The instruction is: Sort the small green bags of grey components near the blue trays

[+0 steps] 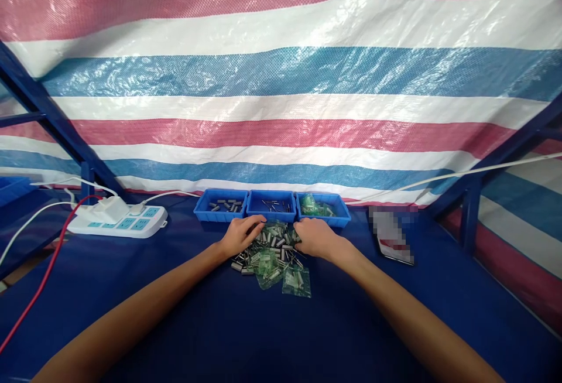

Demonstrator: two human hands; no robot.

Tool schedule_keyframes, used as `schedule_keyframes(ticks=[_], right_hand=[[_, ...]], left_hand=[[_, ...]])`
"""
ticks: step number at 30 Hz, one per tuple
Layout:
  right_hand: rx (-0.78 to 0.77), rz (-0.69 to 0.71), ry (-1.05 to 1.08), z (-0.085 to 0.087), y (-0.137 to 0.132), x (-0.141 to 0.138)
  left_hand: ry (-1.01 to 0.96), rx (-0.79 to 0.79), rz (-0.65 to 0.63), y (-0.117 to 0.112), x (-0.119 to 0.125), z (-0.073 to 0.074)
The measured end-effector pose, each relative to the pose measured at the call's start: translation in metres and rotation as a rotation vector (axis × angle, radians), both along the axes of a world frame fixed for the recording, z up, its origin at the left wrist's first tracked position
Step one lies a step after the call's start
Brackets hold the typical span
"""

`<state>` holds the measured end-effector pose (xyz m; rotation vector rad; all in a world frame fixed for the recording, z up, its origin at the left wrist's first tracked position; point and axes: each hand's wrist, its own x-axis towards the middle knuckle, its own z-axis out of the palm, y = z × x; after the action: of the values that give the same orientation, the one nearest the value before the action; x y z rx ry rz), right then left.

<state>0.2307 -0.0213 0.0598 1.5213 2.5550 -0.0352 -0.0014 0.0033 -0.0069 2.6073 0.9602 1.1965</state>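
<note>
A pile of small grey cylindrical parts and little green-tinted plastic bags point(274, 257) lies on the dark blue tabletop point(246, 330). My left hand point(240, 235) rests on the pile's left side, fingers curled over the parts. My right hand point(315, 238) rests on the right side, fingers bent down into the pile. Whether either hand grips anything is hidden. Just behind the hands stand three blue trays: the left tray point(220, 206) holds grey parts, the middle tray point(271, 205) thin metal pins, the right tray point(324, 206) green bags.
A white power strip point(118, 220) with a plugged adapter, white cables and a red wire point(41, 277) lies at the left. A blurred flat item point(391, 235) lies at the right. A striped tarp point(281, 78) and blue frame posts point(472, 213) close the back.
</note>
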Motion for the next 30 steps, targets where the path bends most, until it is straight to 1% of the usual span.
schedule_keyframes(ticks=[8, 11, 13, 15, 17, 20, 22, 25, 27, 30], right_hand=[[0.044, 0.001, -0.005, -0.008, 0.005, 0.0], [0.05, -0.004, 0.007, -0.006, 0.007, 0.001], [0.08, -0.01, 0.078, -0.002, 0.005, 0.0], [0.147, 0.0, 0.23, 0.002, 0.002, -0.003], [0.203, 0.035, 0.432, 0.002, -0.001, -0.008], [0.181, 0.11, 0.732, -0.006, -0.003, -0.018], [0.174, 0.076, 0.923, -0.016, -0.002, -0.023], [0.154, -0.056, 1.196, -0.029, 0.0, -0.027], [0.15, -0.077, 1.308, -0.035, 0.0, -0.027], [0.178, 0.013, 1.357, -0.041, -0.002, -0.026]], left_hand=[[0.008, 0.01, -0.005, 0.0, 0.0, 0.001], [0.006, 0.005, -0.02, 0.0, 0.0, 0.001], [-0.007, -0.004, -0.016, 0.0, 0.0, 0.0], [-0.041, -0.022, -0.011, -0.001, 0.0, -0.001], [-0.072, -0.041, -0.016, -0.002, 0.0, 0.0], [-0.053, -0.047, -0.035, -0.003, 0.0, 0.001], [-0.015, -0.021, -0.048, -0.003, 0.0, 0.003], [0.021, 0.02, -0.062, -0.002, 0.001, 0.004], [0.017, 0.026, -0.058, -0.001, 0.001, 0.004], [-0.012, 0.023, -0.016, 0.0, 0.001, 0.002]])
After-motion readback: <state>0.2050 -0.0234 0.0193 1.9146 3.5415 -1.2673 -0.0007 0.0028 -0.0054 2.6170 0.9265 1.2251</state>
